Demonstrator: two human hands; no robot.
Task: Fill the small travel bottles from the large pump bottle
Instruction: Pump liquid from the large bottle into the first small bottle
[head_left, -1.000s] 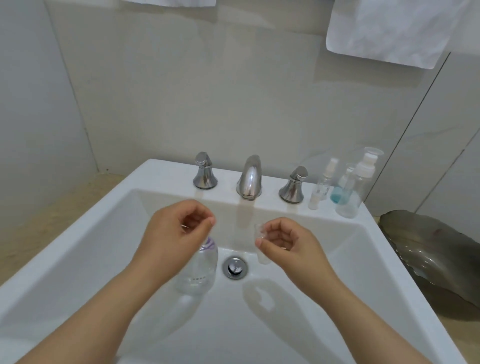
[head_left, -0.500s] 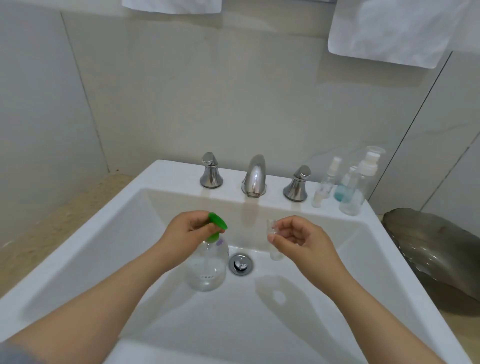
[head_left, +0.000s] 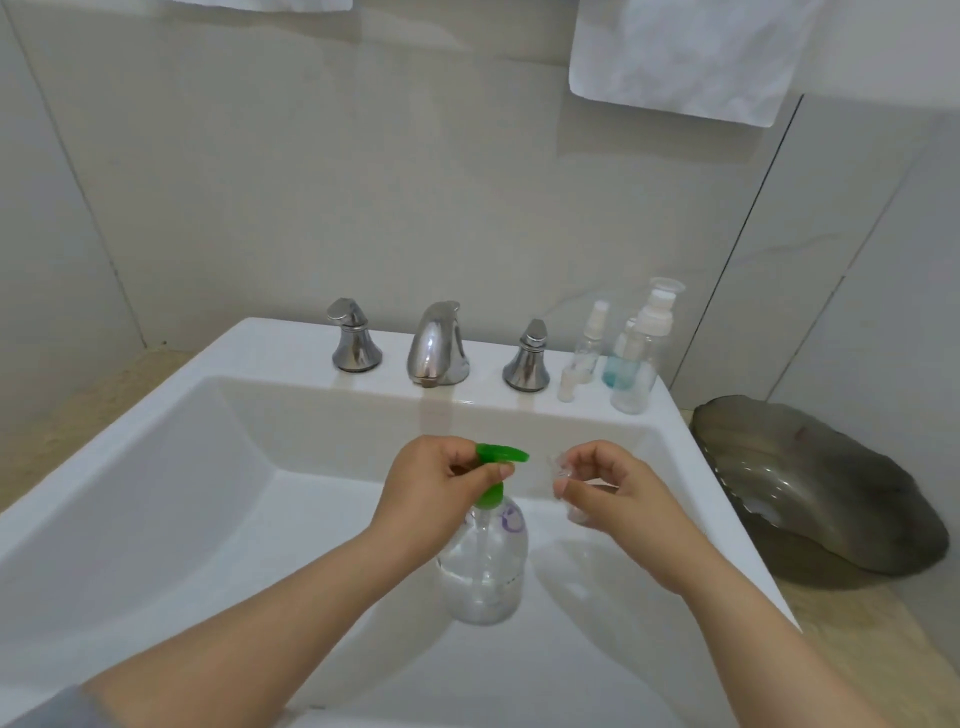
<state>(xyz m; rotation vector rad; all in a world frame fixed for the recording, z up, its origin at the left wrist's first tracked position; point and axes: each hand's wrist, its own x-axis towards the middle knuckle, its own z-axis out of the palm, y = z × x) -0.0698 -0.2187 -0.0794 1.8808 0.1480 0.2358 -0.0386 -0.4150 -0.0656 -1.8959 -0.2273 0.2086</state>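
Observation:
A large clear pump bottle (head_left: 485, 566) with a green pump head (head_left: 503, 454) stands in the white sink basin (head_left: 218, 509). My left hand (head_left: 436, 486) grips the pump just under its green head, thumb and fingers curled round the stem. My right hand (head_left: 605, 486) pinches a small clear travel bottle (head_left: 566, 486) upright, just right of the green spout. Three more travel bottles stand on the sink's back right ledge: a slim spray bottle (head_left: 589, 340), one with blue liquid (head_left: 618, 366), and a taller white-pump bottle (head_left: 644, 353).
A chrome tap (head_left: 439, 345) with two chrome handles (head_left: 353, 338) (head_left: 530, 358) lines the sink's back ledge. A dark shell-shaped dish (head_left: 821, 488) lies on the counter at right. A white towel (head_left: 685, 52) hangs on the wall above.
My left hand lifted off the pump top to grip under the green head, which now shows fully. The right hand brought the small bottle closer to the spout. The view shifted.

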